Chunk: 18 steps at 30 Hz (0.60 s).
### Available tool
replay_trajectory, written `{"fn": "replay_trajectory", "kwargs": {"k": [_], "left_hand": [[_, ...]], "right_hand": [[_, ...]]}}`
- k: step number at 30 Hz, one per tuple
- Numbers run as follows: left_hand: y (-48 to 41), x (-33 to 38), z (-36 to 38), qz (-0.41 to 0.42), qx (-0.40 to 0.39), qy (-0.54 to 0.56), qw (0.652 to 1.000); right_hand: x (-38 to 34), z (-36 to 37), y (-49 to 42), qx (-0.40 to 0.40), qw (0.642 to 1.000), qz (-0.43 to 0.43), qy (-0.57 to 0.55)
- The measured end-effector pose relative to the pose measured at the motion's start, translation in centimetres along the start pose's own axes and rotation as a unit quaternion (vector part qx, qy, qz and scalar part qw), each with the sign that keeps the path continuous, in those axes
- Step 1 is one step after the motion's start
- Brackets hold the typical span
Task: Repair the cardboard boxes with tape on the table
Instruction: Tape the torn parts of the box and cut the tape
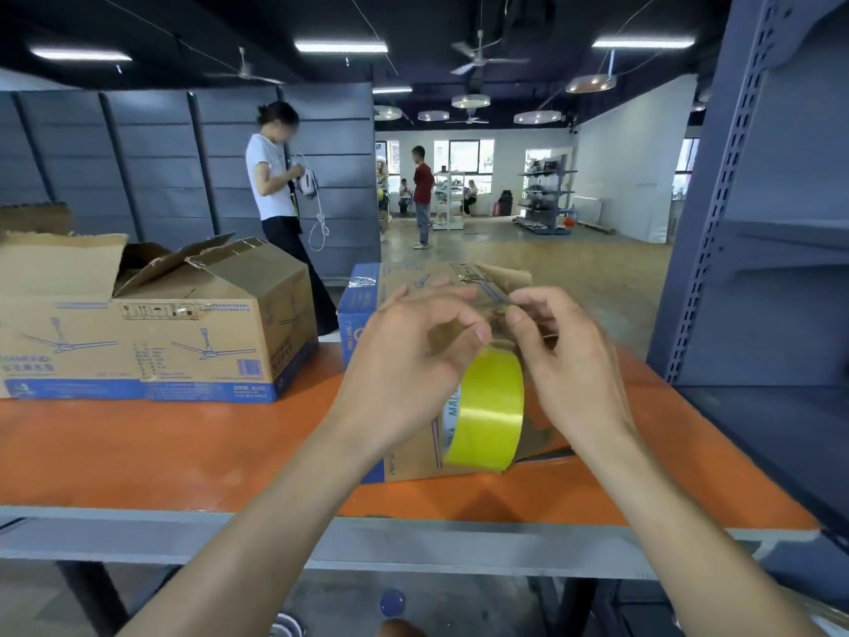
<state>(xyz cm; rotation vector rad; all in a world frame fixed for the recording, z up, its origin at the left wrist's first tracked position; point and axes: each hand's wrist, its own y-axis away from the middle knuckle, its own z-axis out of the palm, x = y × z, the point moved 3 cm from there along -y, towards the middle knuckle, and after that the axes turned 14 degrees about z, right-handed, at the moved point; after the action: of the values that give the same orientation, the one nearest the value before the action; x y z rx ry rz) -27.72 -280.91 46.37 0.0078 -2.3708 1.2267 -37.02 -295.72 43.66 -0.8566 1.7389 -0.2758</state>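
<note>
My left hand covers the top of the tape roll; with my right hand it hides much of the box behind. My right fingers are blurred, perhaps pinching tape.

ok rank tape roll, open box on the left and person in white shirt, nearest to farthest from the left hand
From the left hand:
1. tape roll, right at the hand, on its right
2. open box, left on the table
3. person in white shirt, behind the table
</note>
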Motion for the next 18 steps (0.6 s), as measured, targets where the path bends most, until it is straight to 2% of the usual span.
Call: {"fn": "replay_trajectory", "kwargs": {"k": [6, 14, 18], "left_hand": [[-0.5, -0.7, 1.4, 0.019, -0.013, -0.017, 1.000], [-0.6, -1.8, 1.6, 0.028, -0.025, -0.006, 0.999], [-1.1, -1.9, 2.0, 0.031, -0.022, -0.013, 0.999]], "right_hand": [[0.8, 0.0, -1.5, -0.032, 0.999, 0.037, -0.006], [1.8, -0.5, -3.4, -0.085, 0.995, 0.001, 0.049], [1.9, -0.4, -4.3, -0.126, 0.992, -0.015, 0.024]]}}
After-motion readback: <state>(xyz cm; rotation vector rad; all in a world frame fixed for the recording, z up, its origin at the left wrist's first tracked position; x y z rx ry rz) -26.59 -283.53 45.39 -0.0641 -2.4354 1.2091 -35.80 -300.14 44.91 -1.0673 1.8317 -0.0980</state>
